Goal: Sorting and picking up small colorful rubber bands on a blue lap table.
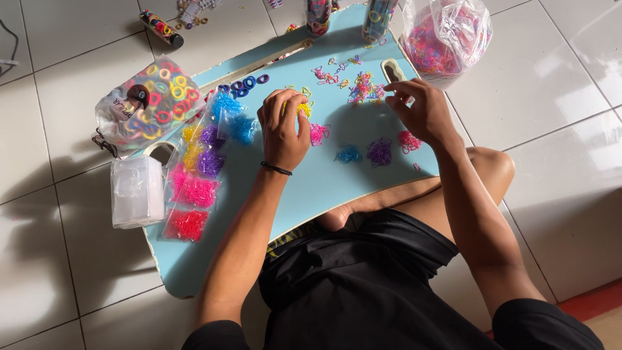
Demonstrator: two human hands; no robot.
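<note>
Pale blue, the lap board point(311, 188) lies across the person's knees on a white tiled floor point(564, 129) and carries nearly everything in play. The left hand point(284, 126) sits mid-board with its fingers curled in, pinching a small clump of yellow bands point(302, 109). The right hand point(421, 110) hovers to the right, thumb and fingertips drawn close at the tips; whether they grip anything I cannot tell. Between the 2 hands lies a pink pile point(318, 133), and nearer the person a blue pile point(348, 154), a purple pile point(380, 152) and another pink pile point(408, 140) sit in a loose row. Farther off, a mixed scatter point(364, 87) of coloured bands spreads beside an oval slot point(392, 70) in the board. Along the left edge runs a line of small clear packets point(201, 168), sorted by colour from blue through purple and yellow to pink and red. Left of them, on the floor, stand a clear box point(136, 191) and a bag of hair rings point(152, 104). At the far edge stand 2 tubes point(379, 16) of bands, with a large plastic bag point(444, 39) of pink bands to their right. A black wristband point(276, 168) circles the left wrist.
</note>
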